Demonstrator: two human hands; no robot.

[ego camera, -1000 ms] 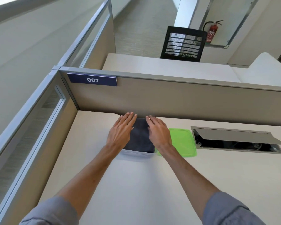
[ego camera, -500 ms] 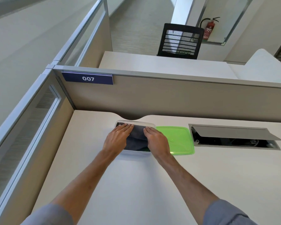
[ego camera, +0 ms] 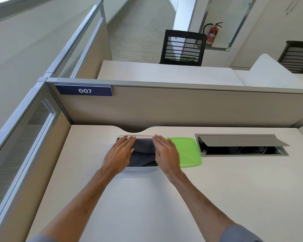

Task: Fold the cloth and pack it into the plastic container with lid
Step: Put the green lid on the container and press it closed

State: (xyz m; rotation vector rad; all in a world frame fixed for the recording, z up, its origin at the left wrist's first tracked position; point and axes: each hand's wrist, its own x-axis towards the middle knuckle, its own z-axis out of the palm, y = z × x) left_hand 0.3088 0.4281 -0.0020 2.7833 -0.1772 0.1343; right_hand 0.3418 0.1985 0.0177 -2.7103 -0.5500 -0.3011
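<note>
Head view: both flat, open hands, left hand [ego camera: 120,154] and right hand [ego camera: 166,152], press the cloth [ego camera: 143,151] into the container [ego camera: 142,136].

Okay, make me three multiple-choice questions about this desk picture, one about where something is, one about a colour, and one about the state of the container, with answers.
1. Where does the lid lie?
A. On the desk, at the container's right side
B. On top of the container
C. Inside the open cable hatch

2. What colour is the lid?
A. Blue
B. Green
C. Red

3. What state is the container in?
A. Closed with its lid
B. Open and empty
C. Open, with the dark cloth inside

Answers:
1. A, the lid lies flat on the desk between the container and the cable hatch.
2. B, it is bright green.
3. C, the left hand and right hand lie flat on the dark cloth within the clear rim, and the lid is off.
</note>
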